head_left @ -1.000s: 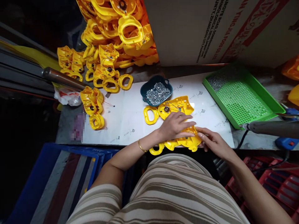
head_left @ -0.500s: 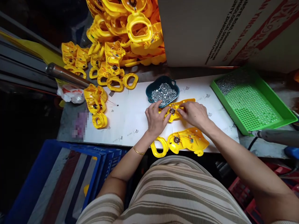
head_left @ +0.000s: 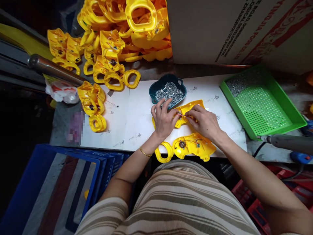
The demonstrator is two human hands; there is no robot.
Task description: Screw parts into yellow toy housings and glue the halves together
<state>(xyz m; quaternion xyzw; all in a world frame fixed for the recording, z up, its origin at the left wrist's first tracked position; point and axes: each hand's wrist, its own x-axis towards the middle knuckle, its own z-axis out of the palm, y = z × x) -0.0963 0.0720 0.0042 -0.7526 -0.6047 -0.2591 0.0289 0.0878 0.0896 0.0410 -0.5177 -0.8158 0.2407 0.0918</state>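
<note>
Over a yellow plastic shell (head_left: 194, 106), my left hand (head_left: 163, 120) pinches thin wires (head_left: 181, 114) between thumb and forefinger, its other fingers stretched toward the dark bowl. My right hand (head_left: 204, 121) is closed on the same wires from the other side. The left hand partly covers the shell and its round part. Just nearer to me lies a second yellow shell (head_left: 190, 151) with a round dark speaker (head_left: 182, 144), wires and a small circuit board (head_left: 197, 143). A ring-shaped handle extends at its left. Behind the left fingers stands the dark teal bowl (head_left: 153, 93) of small shiny metal screws.
A green perforated tray (head_left: 276, 114) with metal pieces stands at the right. Yellow shells (head_left: 137, 42) are heaped at the back left, several more (head_left: 91, 101) at the table's left. A metal cylinder (head_left: 56, 70), a large carton (head_left: 220, 32) and blue crates (head_left: 97, 166) surround the table.
My hands have come closer together, and the wires now show stretched between their fingertips. The view has shifted slightly, so surroundings sit further left.
</note>
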